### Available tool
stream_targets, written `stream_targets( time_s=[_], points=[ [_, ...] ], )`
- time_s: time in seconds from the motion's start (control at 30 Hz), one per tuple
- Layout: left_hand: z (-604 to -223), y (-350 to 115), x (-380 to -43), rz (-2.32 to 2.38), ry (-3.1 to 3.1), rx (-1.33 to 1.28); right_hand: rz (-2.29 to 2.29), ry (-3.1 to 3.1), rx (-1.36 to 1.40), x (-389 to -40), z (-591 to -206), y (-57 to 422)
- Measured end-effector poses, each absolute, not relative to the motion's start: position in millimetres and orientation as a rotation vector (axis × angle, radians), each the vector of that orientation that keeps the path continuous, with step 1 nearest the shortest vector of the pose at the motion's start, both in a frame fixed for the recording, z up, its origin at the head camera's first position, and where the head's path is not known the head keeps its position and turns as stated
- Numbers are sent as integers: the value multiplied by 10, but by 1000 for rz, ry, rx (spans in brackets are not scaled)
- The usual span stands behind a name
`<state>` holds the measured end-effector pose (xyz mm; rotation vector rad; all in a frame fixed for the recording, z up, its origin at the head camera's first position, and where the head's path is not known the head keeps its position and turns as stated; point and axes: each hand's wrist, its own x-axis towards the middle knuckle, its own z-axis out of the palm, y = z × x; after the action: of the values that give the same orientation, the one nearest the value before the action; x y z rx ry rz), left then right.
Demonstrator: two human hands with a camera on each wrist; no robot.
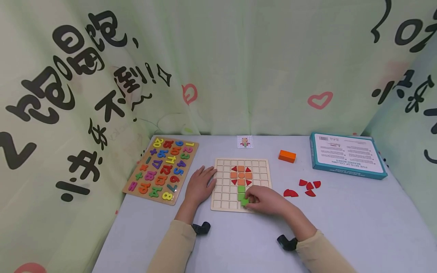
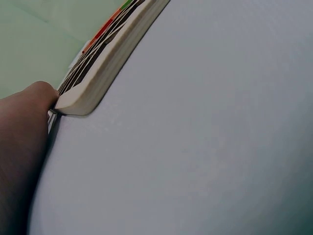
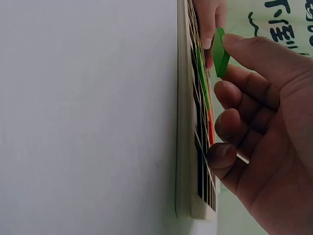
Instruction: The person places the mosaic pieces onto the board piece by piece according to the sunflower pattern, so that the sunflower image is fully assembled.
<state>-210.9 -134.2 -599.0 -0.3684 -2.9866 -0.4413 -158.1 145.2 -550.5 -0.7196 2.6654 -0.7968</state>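
A wooden grid board [image 1: 223, 197] lies on the table with orange squares, red triangles and a column of green squares set in its cells. My right hand [image 1: 268, 200] pinches a green square tile [image 3: 221, 53] between thumb and forefinger, above the board's near edge. In the right wrist view the tile is tilted and clear of the board. My left hand [image 1: 199, 185] rests against the board's left edge, fingers extended; the left wrist view shows its thumb touching the board's corner, the other fingers hidden.
Right of the board lie several red pieces [image 1: 291, 193] and an orange block [image 1: 287, 156]. A teal box [image 1: 348, 155] sits at the back right. A number puzzle board [image 1: 160, 170] stands at the left, and a small pattern card [image 1: 244, 141] is behind the grid.
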Motion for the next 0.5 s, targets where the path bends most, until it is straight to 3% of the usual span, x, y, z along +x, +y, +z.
stream_targets(
  time_s=[0.5],
  points=[
    [-6002, -1349, -2120, -426, -2993, -376, -694, 2723, -729, -1539, -5574, 1317]
  ],
)
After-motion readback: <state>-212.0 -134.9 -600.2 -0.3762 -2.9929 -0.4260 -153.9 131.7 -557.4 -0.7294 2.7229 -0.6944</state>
